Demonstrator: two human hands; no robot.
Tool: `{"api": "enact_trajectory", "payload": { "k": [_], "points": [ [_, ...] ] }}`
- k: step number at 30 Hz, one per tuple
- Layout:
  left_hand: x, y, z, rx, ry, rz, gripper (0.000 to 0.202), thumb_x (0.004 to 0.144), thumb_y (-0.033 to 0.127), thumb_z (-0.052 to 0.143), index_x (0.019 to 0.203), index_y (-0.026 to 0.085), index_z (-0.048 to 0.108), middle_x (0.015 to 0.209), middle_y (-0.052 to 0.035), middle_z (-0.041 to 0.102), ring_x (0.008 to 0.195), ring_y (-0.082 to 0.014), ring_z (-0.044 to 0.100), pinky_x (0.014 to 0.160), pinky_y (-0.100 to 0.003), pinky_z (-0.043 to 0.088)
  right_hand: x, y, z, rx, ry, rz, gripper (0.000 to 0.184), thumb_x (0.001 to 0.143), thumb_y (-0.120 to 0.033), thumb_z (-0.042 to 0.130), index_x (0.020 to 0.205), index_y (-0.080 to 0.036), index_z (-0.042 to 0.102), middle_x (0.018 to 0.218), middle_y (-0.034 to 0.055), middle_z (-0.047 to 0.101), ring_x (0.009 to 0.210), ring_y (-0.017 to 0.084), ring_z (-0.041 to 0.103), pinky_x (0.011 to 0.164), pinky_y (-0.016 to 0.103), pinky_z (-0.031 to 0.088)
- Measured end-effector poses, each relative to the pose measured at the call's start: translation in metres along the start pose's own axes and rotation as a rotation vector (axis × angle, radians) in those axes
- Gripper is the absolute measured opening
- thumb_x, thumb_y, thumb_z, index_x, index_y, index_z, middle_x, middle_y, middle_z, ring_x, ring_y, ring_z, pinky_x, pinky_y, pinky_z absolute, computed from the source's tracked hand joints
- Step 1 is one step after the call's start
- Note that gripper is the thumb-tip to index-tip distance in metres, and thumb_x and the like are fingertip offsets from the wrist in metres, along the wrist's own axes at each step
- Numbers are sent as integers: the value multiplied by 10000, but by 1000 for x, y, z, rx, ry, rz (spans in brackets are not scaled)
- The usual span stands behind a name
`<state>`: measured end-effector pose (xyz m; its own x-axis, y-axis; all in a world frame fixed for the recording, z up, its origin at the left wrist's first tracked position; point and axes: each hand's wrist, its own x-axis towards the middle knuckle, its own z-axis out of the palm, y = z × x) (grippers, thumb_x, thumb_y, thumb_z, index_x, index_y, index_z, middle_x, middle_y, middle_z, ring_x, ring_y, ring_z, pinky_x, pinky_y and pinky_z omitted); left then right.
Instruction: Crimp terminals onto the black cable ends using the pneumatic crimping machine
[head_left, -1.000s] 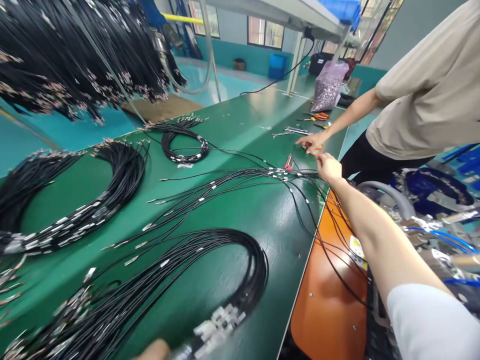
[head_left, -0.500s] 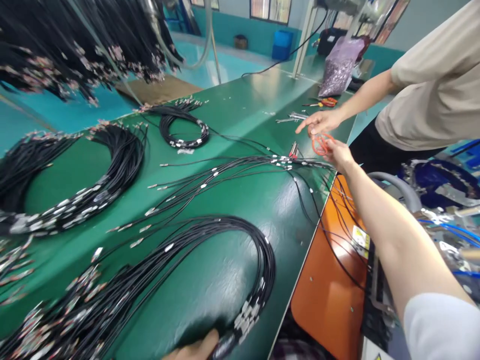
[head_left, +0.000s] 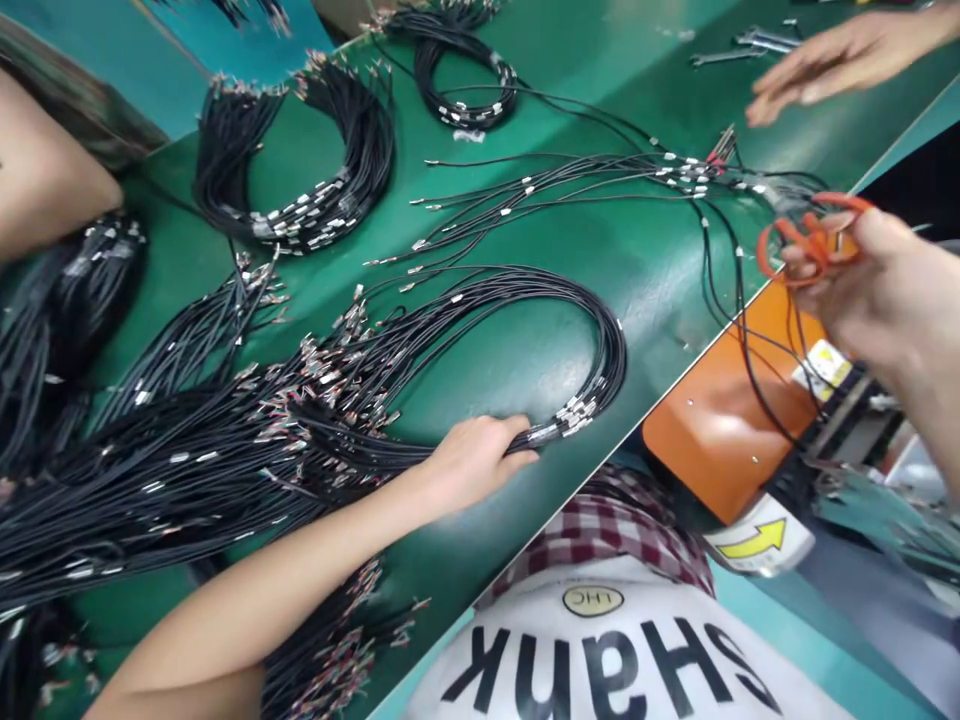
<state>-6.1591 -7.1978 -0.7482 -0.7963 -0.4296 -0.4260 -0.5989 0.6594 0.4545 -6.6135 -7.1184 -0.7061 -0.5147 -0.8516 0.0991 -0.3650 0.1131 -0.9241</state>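
My left hand [head_left: 472, 458] rests on the green table [head_left: 525, 350], its fingers curled round a looped bundle of black wires [head_left: 517, 300] near the metal terminals. Over the table's right edge my right hand [head_left: 870, 285] is closed on several orange rubber bands [head_left: 806, 240]. Loose black wires with metal ends [head_left: 600, 180] are spread in a fan between the two hands.
A co-worker's open hand [head_left: 832, 60] hovers at the top right near metal tools [head_left: 750, 45]. More coiled wire bundles [head_left: 315, 160] lie at the back and left. An orange machine panel [head_left: 720, 420] sits below the table edge. A bare arm [head_left: 45, 170] shows at the far left.
The view has swung down toward my body. My right hand has drawn back from the co-worker's hand with the orange bands. My left hand has come fully into view on the wire bundle.
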Motion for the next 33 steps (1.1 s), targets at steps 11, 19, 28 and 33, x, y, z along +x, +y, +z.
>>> {"api": "enact_trajectory", "payload": {
  "k": [11, 19, 28, 33],
  "points": [
    [-9, -3, 9, -141, -4, 60, 306, 966, 425, 559, 1146, 193, 645, 946, -66, 732, 851, -226, 691, 728, -282, 439, -170, -31, 118, 603, -717, 676, 353, 836, -534, 706, 1063, -263, 700, 930, 65, 661, 810, 211, 622, 729, 363, 538],
    [-23, -1, 5, -172, 114, 65, 357, 966, 379, 589, 1280, 210, 602, 970, -45, 738, 793, -186, 678, 732, -279, 450, -186, -29, 119, 686, -1073, 704, 351, 795, -457, 800, 1003, -217, 650, 783, 19, 602, 642, 137, 566, 586, 276, 447],
    [-48, 17, 40, 398, 415, 182, 247, 1026, 238, 432, 1140, 95, 598, 894, -90, 693, 819, -228, 648, 743, -362, 477, -152, -70, 154, 107, -682, 179, 327, 776, -314, 835, 943, -254, 560, 984, 47, 766, 944, 245, 722, 800, 344, 550],
    [-62, 20, 49, 577, 552, 259, 259, 1015, 146, 398, 1188, 66, 572, 842, -73, 673, 738, -207, 598, 657, -362, 431, -124, -82, 188, -194, -861, -231, 232, 837, -204, 718, 965, -268, 537, 965, -10, 786, 885, 227, 733, 710, 310, 498]
  ]
}}
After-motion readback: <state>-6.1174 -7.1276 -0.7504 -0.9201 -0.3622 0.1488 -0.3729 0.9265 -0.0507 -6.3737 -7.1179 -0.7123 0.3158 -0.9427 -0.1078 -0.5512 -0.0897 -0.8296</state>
